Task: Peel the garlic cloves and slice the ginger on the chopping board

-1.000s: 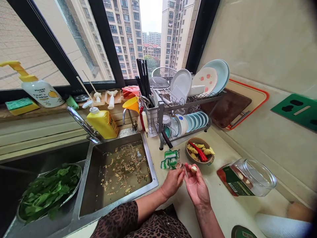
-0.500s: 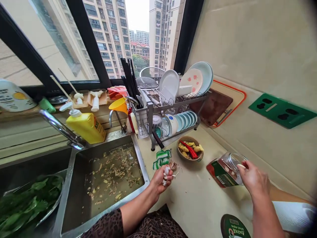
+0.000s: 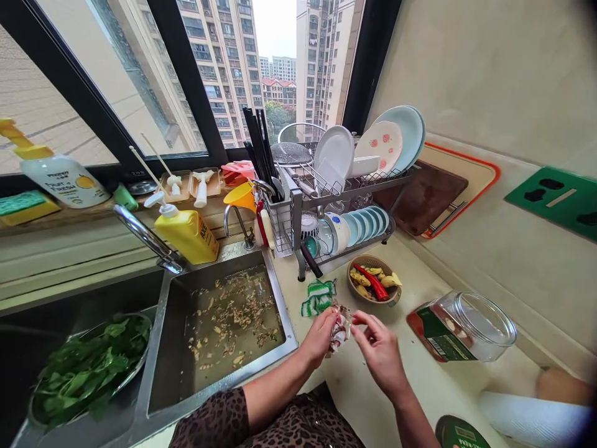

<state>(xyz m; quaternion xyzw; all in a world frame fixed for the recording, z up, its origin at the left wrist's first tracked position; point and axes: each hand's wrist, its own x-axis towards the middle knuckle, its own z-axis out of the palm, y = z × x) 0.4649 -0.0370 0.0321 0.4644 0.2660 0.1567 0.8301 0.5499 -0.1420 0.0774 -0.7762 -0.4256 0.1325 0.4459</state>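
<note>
My left hand (image 3: 321,336) is closed around a broken bulb of garlic (image 3: 339,331), with its papery white and purplish skin showing past the fingers. Close against the garlic's right side, my right hand (image 3: 379,348) pinches at its edge with thumb and forefinger. Both hands are above the counter, in front of a green and white cloth (image 3: 318,297). To the right, a clear wide-mouthed jar (image 3: 485,330) with a green and red label lies tilted on the counter, its round mouth uncovered. A few pale pieces show dimly through its wall.
A bowl (image 3: 396,300) of ginger and red chilli stands beyond my hands, before a dish rack (image 3: 298,242). At left, one sink basin (image 3: 280,311) holds murky water with scraps; the other holds leafy greens (image 3: 97,361). A round green lid (image 3: 461,432) lies at the front right.
My right hand has left the jar's mouth, where it held a pale clove, and moved left to the garlic in my left hand. The view has swung slightly left.
</note>
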